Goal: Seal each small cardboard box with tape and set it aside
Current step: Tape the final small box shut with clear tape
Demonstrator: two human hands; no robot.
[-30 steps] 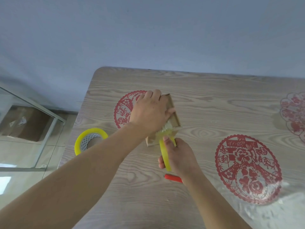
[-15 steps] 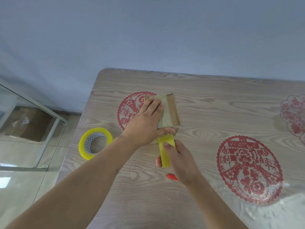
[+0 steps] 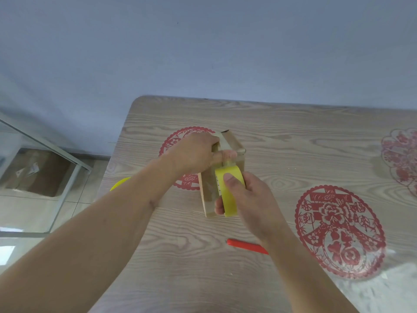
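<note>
Cardboard box [image 3: 208, 195] stands tilted on the wooden table [image 3: 293, 136], a little left of the frame's centre, its lower edge on the tabletop. Its inside is hidden. A strip of tape [image 3: 225, 143] runs along its top face. The left hand [image 3: 194, 154] grips the top of the box, thumb pressing the strip near the edge. The right hand [image 3: 246, 199] curls round a yellow tape roll [image 3: 229, 190] held against the box's near face; small marks on the roll are too small to read. A second yellow roll [image 3: 119, 184] peeks out behind the left forearm. A red pen-like stick [image 3: 247, 246] lies below the hands. Red paper-cut circles [image 3: 338, 231] decorate the table, which is open on the right. At left is a glass-topped frame [image 3: 45, 141].
</note>
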